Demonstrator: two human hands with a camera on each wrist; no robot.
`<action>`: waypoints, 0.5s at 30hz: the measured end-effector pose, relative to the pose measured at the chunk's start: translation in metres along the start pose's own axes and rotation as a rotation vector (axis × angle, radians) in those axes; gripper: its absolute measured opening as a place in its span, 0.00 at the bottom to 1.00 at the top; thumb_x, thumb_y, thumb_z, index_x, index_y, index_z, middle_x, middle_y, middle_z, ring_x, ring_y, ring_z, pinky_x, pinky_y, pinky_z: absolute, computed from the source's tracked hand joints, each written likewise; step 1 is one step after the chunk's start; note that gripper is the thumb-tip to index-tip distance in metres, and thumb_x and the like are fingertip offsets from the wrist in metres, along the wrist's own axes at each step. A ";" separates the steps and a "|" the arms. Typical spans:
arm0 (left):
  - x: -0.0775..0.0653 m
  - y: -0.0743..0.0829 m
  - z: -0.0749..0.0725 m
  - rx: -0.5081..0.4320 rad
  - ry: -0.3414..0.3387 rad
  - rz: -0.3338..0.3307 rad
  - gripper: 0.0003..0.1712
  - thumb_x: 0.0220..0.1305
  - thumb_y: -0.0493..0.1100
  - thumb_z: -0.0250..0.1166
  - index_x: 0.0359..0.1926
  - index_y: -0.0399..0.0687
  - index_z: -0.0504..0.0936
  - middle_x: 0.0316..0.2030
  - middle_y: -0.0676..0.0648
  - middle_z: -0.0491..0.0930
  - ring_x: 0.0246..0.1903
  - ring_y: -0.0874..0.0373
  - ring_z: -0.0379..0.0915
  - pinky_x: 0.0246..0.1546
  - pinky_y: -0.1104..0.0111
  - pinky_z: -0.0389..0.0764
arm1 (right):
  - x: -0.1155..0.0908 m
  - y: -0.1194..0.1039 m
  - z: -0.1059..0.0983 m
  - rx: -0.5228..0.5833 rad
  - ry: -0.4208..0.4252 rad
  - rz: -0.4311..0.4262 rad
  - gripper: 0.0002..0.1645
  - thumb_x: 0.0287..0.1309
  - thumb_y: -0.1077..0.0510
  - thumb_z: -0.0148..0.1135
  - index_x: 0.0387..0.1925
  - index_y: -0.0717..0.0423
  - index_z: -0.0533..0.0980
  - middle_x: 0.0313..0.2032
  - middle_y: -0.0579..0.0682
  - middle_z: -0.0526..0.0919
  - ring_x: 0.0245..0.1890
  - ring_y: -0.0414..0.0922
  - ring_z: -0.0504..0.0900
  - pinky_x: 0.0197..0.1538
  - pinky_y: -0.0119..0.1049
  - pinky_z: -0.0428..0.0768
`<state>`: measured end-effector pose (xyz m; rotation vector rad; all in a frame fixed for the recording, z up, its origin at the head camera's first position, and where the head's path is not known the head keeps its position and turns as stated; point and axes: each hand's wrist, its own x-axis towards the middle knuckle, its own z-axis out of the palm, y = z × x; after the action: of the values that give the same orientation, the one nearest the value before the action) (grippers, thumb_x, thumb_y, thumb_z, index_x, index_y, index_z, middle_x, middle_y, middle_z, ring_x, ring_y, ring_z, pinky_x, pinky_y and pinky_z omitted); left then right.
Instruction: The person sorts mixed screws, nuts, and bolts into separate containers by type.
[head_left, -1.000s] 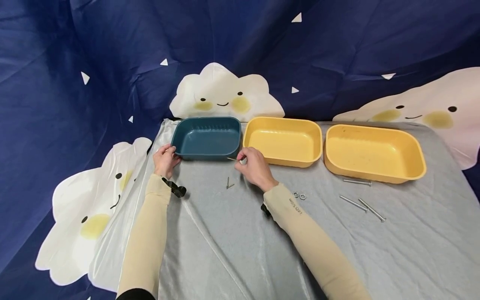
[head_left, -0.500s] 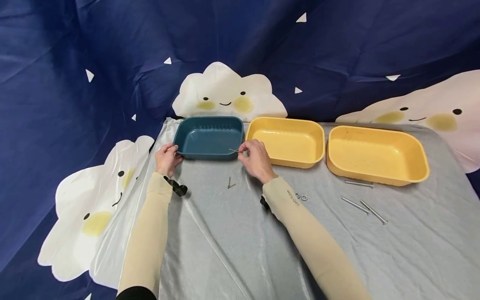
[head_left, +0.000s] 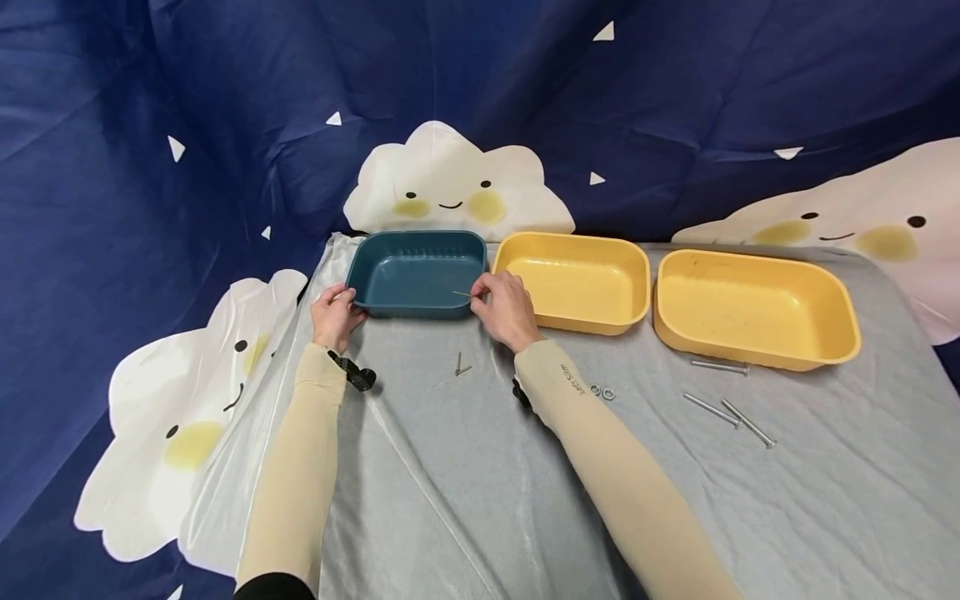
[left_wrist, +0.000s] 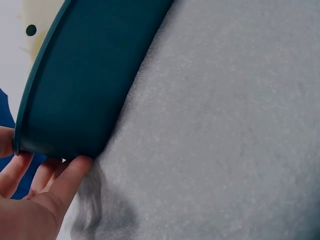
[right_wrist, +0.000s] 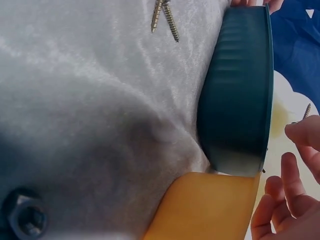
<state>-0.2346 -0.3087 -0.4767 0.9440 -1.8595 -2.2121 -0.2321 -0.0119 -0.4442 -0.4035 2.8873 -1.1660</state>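
My right hand (head_left: 506, 310) pinches a thin screw (right_wrist: 306, 112) between thumb and index finger. The screw points left over the right front part of the dark blue bin (head_left: 375, 310). In the right wrist view the other fingers are loosely bent. At the bin's left front corner, my left hand (head_left: 333, 318) holds the rim and end wall; in the left wrist view one fingertip laps the rim while the thumb (left_wrist: 75, 175) rests low on the wall. Two more screws (head_left: 461, 367) lie together on the grey cloth in front of the bin.
Two yellow bins, a middle one (head_left: 592, 325) and a right one (head_left: 738, 354), stand in a row right of the blue bin. Two nuts (head_left: 602, 392) lie beyond the right forearm. Three long bolts (head_left: 711, 410) lie before the right bin. A cloud-print curtain (head_left: 480, 75) hangs behind.
My right hand has carried the screw up and away from me, from the front of the blue bin to over its right front edge. The left hand stays at its corner.
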 end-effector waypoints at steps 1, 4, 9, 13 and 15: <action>0.000 0.000 0.000 -0.001 0.000 0.002 0.18 0.69 0.38 0.57 0.59 0.45 0.71 0.36 0.51 0.73 0.30 0.62 0.76 0.41 0.64 0.82 | 0.001 -0.001 0.000 -0.003 -0.002 0.003 0.03 0.59 0.56 0.62 0.35 0.48 0.78 0.37 0.48 0.77 0.45 0.50 0.71 0.49 0.46 0.72; 0.000 0.001 -0.001 -0.004 0.002 0.001 0.19 0.69 0.38 0.57 0.59 0.45 0.71 0.36 0.51 0.73 0.30 0.62 0.76 0.40 0.65 0.82 | 0.004 -0.004 0.002 -0.005 -0.005 0.013 0.02 0.60 0.56 0.62 0.35 0.48 0.78 0.37 0.48 0.77 0.45 0.49 0.71 0.49 0.46 0.71; -0.001 0.002 -0.001 -0.001 0.005 -0.008 0.21 0.69 0.39 0.57 0.62 0.45 0.70 0.37 0.50 0.74 0.31 0.61 0.76 0.40 0.65 0.81 | 0.006 -0.007 0.006 -0.015 -0.014 0.035 0.02 0.61 0.56 0.62 0.36 0.48 0.78 0.38 0.47 0.77 0.45 0.49 0.71 0.50 0.45 0.71; 0.000 0.001 0.000 0.003 -0.001 -0.014 0.22 0.69 0.39 0.57 0.63 0.45 0.70 0.38 0.49 0.73 0.32 0.60 0.76 0.40 0.65 0.81 | 0.006 -0.007 0.010 -0.017 -0.016 0.043 0.02 0.62 0.55 0.62 0.36 0.48 0.78 0.37 0.47 0.77 0.45 0.49 0.71 0.50 0.44 0.70; 0.001 0.001 0.000 0.001 -0.004 -0.015 0.23 0.69 0.39 0.57 0.64 0.45 0.69 0.38 0.49 0.73 0.32 0.60 0.75 0.40 0.65 0.81 | 0.005 -0.008 0.011 -0.018 -0.013 0.043 0.02 0.62 0.55 0.62 0.35 0.48 0.79 0.36 0.47 0.77 0.45 0.49 0.71 0.50 0.44 0.70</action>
<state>-0.2351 -0.3094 -0.4762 0.9582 -1.8612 -2.2235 -0.2345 -0.0256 -0.4462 -0.3462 2.8818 -1.1282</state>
